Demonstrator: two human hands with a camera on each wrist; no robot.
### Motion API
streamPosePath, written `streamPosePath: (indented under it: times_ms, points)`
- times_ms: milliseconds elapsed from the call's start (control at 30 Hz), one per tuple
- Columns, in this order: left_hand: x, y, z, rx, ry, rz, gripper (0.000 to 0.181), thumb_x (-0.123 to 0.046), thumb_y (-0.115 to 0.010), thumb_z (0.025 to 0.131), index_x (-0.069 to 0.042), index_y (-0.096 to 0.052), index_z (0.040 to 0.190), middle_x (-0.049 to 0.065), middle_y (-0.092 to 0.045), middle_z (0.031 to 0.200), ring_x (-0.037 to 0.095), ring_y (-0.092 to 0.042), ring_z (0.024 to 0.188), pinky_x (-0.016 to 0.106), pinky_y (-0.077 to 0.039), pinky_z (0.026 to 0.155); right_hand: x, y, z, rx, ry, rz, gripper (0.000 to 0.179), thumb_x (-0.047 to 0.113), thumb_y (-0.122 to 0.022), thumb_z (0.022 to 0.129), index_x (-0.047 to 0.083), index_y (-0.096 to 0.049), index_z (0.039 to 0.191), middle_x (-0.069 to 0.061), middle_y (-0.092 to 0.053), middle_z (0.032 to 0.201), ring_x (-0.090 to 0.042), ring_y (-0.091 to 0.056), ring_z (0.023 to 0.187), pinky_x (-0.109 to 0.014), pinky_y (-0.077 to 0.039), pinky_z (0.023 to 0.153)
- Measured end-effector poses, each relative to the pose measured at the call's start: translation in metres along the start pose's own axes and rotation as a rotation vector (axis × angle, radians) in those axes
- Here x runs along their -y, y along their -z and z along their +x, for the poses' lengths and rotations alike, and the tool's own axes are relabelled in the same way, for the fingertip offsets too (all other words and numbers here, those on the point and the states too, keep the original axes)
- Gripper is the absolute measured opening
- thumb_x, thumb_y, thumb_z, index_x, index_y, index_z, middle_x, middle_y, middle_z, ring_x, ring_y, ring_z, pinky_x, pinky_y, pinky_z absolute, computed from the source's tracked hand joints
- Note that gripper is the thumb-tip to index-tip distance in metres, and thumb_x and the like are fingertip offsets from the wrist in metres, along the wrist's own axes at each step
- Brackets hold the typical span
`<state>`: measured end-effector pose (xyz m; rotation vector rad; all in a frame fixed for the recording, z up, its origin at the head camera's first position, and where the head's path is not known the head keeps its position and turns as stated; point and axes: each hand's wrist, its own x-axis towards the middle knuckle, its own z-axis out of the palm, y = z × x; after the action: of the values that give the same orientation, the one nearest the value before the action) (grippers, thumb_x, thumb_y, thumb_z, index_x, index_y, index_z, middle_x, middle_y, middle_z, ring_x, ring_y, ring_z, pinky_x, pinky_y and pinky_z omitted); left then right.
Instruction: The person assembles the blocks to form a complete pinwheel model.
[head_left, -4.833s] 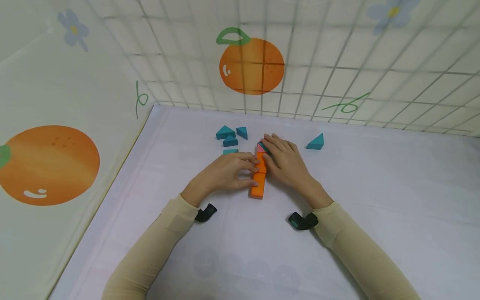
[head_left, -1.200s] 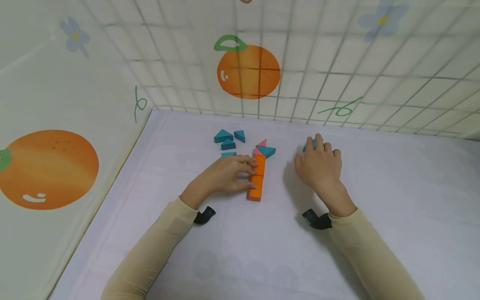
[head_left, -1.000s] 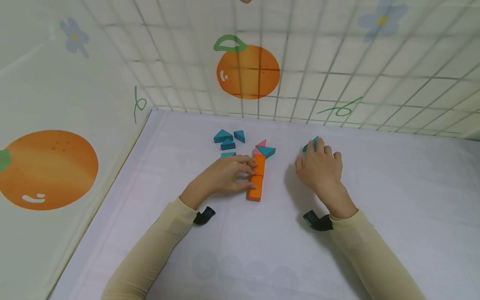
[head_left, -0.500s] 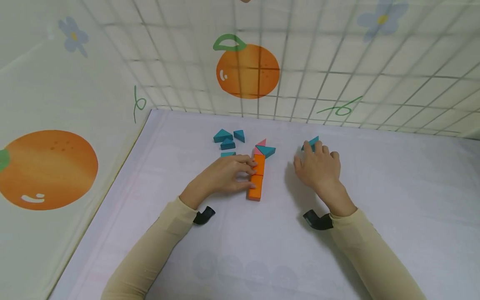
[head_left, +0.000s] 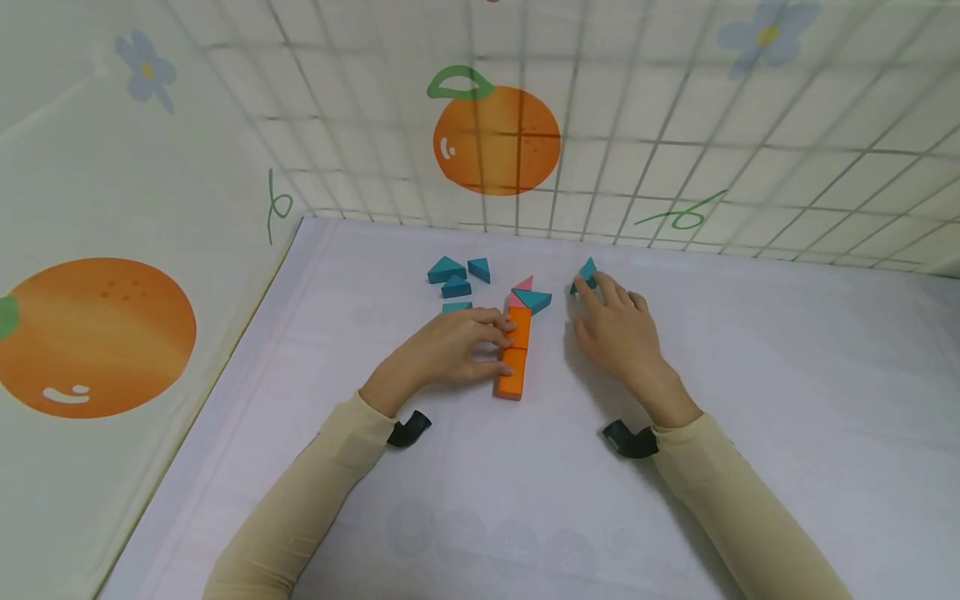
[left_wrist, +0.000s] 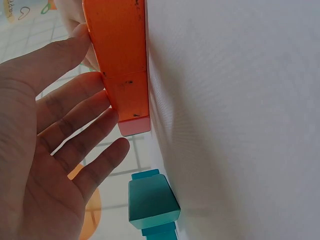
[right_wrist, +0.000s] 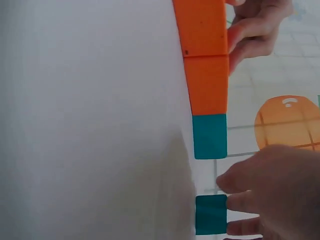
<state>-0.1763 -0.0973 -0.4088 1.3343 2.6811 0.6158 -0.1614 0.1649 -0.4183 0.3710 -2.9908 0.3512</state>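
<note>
Two orange blocks, the far one point(head_left: 521, 323) and the near one point(head_left: 513, 382), lie end to end in a column. My left hand point(head_left: 450, 350) rests its fingertips on their left edge; the left wrist view shows its fingers point(left_wrist: 82, 142) spread and fairly straight. Pink pieces point(head_left: 525, 284) and a teal triangular block point(head_left: 534, 301) adjoin the column's far end. My right hand point(head_left: 621, 333) touches another teal triangular block point(head_left: 587, 271) with its fingertips, to the right of the column. In the right wrist view, that teal block point(right_wrist: 210, 215) sits under the fingertips, thumb apart from it.
Several teal triangular blocks lie beyond my left hand, among them a larger one point(head_left: 447, 269), a small one point(head_left: 456, 287) and a tilted one point(head_left: 479, 269). A white cloth point(head_left: 465, 475) covers the table. Walls printed with oranges point(head_left: 497, 142) stand behind and at the left.
My right hand left the column's far end, reached the teal triangular block at right, and has now slid it left and turned it. My left hand stays against the orange blocks.
</note>
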Motion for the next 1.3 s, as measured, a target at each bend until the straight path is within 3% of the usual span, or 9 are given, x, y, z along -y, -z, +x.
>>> streamPosePath:
  times_ms: [333,667,933,1133,1300]
  points:
    - [0.0,0.002,0.0,0.002,0.005,0.003,0.033,-0.037,-0.078,0.084,-0.012,-0.077,0.105,-0.002,-0.067,0.121,0.015,-0.059,0.119,0.031,-0.049,0.103,-0.002,-0.006,0.005,-0.035,0.06,-0.028,0.051,0.024,-0.052,0.099,0.006,-0.045,0.146,-0.02,-0.042,0.147,-0.039,-0.046,0.132,-0.058,-0.039,0.104]
    - [-0.004,0.002,0.004,0.017,-0.005,-0.006,0.035,-0.038,-0.077,0.084,-0.011,-0.076,0.108,-0.001,-0.066,0.122,0.016,-0.058,0.121,0.03,-0.048,0.105,-0.008,0.001,0.004,0.004,0.057,-0.034,0.049,0.022,-0.049,0.1,0.008,-0.045,0.146,-0.02,-0.044,0.147,-0.042,-0.048,0.13,-0.06,-0.04,0.103]
    - [-0.002,0.001,0.003,0.025,0.005,-0.007,0.035,-0.038,-0.076,0.085,-0.012,-0.076,0.107,-0.002,-0.066,0.122,0.015,-0.058,0.121,0.03,-0.047,0.105,-0.002,0.012,0.013,-0.013,0.068,-0.043,0.041,0.015,-0.049,0.096,0.005,-0.058,0.135,-0.02,-0.058,0.132,-0.042,-0.055,0.121,-0.057,-0.046,0.097]
    - [-0.001,0.0,0.002,0.03,0.008,-0.01,0.036,-0.038,-0.076,0.085,-0.011,-0.076,0.108,-0.002,-0.066,0.122,0.015,-0.058,0.121,0.03,-0.048,0.104,0.001,0.023,0.02,0.013,0.077,-0.003,0.04,0.008,-0.045,0.093,0.005,-0.065,0.127,-0.018,-0.064,0.109,-0.039,-0.061,0.099,-0.052,-0.051,0.082]
    - [0.0,0.001,0.0,0.021,0.003,0.001,0.036,-0.039,-0.077,0.084,-0.012,-0.076,0.108,-0.002,-0.066,0.122,0.015,-0.058,0.122,0.03,-0.048,0.104,0.002,0.014,0.026,0.005,0.074,0.016,0.039,0.009,-0.046,0.095,0.004,-0.063,0.13,-0.019,-0.062,0.117,-0.038,-0.062,0.1,-0.054,-0.05,0.085]
